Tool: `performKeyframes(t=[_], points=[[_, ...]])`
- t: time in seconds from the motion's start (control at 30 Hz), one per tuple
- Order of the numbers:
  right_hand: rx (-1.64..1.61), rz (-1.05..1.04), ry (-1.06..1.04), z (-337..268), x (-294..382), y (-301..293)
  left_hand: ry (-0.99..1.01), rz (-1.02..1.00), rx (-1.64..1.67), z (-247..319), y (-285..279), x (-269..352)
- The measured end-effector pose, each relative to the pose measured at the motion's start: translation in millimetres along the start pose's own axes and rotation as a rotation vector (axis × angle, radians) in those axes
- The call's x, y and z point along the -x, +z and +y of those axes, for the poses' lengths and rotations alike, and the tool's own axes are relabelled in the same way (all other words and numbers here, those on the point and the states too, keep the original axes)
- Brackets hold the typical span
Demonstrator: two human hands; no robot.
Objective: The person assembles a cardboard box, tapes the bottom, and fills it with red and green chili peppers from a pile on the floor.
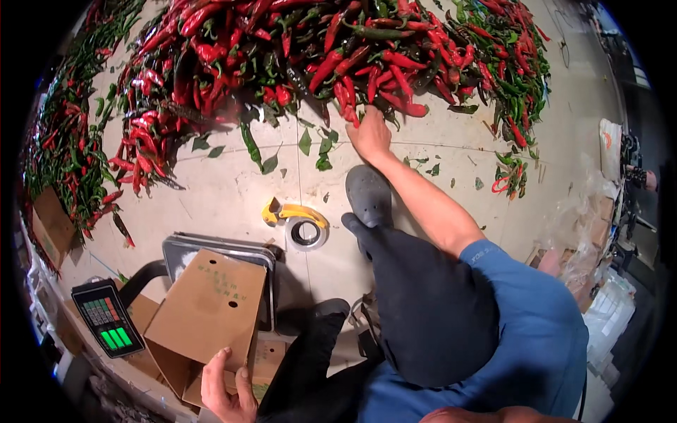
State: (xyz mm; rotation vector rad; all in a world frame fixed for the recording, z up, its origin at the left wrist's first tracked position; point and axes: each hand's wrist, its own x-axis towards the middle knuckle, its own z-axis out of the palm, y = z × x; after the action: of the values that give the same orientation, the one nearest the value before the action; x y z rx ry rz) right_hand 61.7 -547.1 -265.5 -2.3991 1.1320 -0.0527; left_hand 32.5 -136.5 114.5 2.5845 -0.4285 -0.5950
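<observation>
My right hand (371,132) reaches down to the near edge of a large heap of red and dark green chili peppers (328,63). Its fingers touch a red chili pepper (350,112); whether they grip it is partly hidden. My left hand (227,388) is at the lower edge of the view, fingers apart, beside the open end of a cardboard box (209,306). That box rests on the platform of a scale (177,243), tilted to the picture. The scale's display unit (107,317) is lit green at the left.
A tape dispenser with a yellow handle (304,214) lies on the floor before my grey shoe (368,195). Another pepper heap (74,153) spreads at the left, with green peppers (513,84) at the right. Loose leaves (304,143) are scattered. Clear plastic bags (611,306) lie at the far right.
</observation>
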Motion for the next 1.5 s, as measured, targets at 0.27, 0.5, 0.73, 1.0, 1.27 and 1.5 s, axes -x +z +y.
performKeyframes(t=[0.27,0.5,0.73,1.0,1.27,1.5], points=[[0.074,-0.307,-0.110,16.4,4.3,-17.2,-0.010,-0.006,0.015,-0.2,2.7,-8.5],[-0.338,-0.347,0.085,51.1,-13.0,-141.1,-0.098,0.213,0.055,-12.3,-5.2,7.0],[-0.111,0.585,0.070,179.5,-204.1,-380.9,0.036,0.240,0.166,-15.7,-13.2,11.6],[-0.024,-0.560,-0.588,-15.6,-6.7,-119.8,0.099,0.279,0.092,-12.7,-16.7,15.2],[0.233,-0.232,-1.038,-46.1,26.3,29.7,0.061,0.294,0.162,-16.9,-17.8,28.7],[-0.034,-0.108,-0.889,-70.1,10.3,76.6,0.059,0.203,0.095,-18.4,-20.0,23.6]])
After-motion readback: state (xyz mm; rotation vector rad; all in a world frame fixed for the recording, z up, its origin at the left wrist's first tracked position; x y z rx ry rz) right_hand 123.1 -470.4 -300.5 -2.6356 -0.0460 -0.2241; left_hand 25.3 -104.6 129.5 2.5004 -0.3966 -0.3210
